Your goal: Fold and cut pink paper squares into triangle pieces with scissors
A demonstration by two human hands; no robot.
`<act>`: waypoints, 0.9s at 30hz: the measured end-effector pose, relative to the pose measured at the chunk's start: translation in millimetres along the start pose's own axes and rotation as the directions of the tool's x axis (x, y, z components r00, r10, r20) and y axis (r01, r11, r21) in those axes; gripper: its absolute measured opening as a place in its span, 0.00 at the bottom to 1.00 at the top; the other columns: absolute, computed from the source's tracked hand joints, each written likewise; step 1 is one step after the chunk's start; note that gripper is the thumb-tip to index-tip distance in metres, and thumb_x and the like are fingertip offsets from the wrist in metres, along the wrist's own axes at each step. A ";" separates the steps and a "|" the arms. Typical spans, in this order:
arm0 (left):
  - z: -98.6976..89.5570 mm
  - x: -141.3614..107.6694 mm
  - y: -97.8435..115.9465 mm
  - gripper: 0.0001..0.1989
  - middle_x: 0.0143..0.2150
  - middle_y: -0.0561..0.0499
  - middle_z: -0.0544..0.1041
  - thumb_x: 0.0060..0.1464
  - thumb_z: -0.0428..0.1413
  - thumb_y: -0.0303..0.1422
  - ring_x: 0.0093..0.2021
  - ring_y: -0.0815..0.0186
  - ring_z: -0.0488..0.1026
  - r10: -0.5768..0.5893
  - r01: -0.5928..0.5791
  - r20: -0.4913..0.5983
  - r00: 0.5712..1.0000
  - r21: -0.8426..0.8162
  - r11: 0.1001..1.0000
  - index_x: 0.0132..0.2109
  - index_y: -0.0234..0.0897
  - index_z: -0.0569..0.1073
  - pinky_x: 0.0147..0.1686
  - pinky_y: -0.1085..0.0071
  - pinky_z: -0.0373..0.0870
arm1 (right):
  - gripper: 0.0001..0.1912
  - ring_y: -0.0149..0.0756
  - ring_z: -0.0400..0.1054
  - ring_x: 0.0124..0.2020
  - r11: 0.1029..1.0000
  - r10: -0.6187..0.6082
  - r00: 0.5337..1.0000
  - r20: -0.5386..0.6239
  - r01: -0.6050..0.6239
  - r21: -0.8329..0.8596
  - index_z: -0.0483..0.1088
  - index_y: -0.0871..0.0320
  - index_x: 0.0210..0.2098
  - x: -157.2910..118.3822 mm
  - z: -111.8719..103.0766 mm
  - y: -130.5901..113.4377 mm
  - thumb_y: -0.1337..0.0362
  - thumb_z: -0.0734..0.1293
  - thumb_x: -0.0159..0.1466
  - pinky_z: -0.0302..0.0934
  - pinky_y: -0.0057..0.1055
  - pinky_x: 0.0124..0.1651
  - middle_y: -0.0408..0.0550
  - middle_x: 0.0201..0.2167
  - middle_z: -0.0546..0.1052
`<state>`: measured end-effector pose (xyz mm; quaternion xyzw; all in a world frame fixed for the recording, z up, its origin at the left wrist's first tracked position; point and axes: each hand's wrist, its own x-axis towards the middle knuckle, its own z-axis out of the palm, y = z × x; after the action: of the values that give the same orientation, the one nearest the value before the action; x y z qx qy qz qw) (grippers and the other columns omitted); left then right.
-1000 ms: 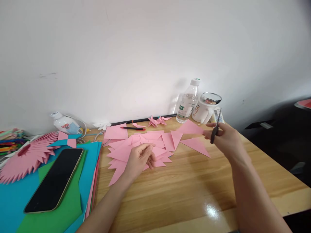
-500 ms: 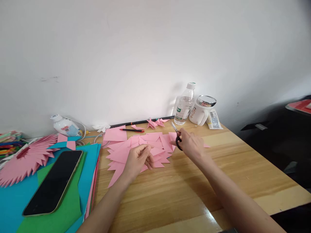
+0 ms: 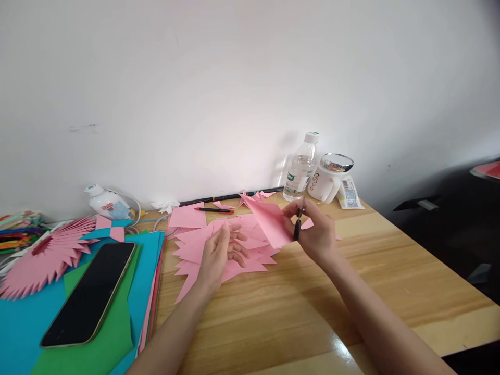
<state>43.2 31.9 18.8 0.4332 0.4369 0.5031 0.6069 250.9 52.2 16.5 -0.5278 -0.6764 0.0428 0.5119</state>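
My right hand (image 3: 315, 232) grips black-handled scissors (image 3: 298, 224), their blades pointing up toward the wall. The same hand also pinches a pink paper sheet (image 3: 271, 224), lifted and tilted to its left. My left hand (image 3: 222, 252) is open, fingers apart and facing that sheet, with nothing held. Beneath and behind the left hand lies a spread of pink cut paper with pointed edges (image 3: 191, 250). Folded pink paper stars (image 3: 245, 198) rest by the wall.
A black pen (image 3: 214, 210) lies on pink paper. A water bottle (image 3: 300, 172), white mug (image 3: 326, 185) and small packet (image 3: 349, 194) stand back right. To the left, a phone (image 3: 89, 297) and a pleated pink paper fan (image 3: 50, 260) rest on coloured sheets; a white bottle (image 3: 108, 203) leans behind.
My right hand has picked up a pink sheet from the table while keeping the scissors, which have turned more upright. My left hand's fingers have spread from a loose curl.
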 end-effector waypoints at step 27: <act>0.0 -4.7 3.0 0.18 0.31 0.50 0.76 0.49 0.62 0.39 0.33 0.68 0.69 -0.158 0.119 0.305 0.939 0.144 0.982 0.46 0.34 0.78 0.38 0.69 0.70 | 0.32 0.27 0.58 0.19 0.655 0.412 0.809 0.419 -0.582 0.482 0.65 0.58 0.47 -6.1 8.4 -15.7 0.57 0.76 0.46 0.52 0.24 0.20 0.34 0.18 0.63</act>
<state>41.9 27.7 22.2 0.5128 0.3941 0.3555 0.6748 233.7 44.7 18.0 -0.4969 -0.5195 0.4623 0.5192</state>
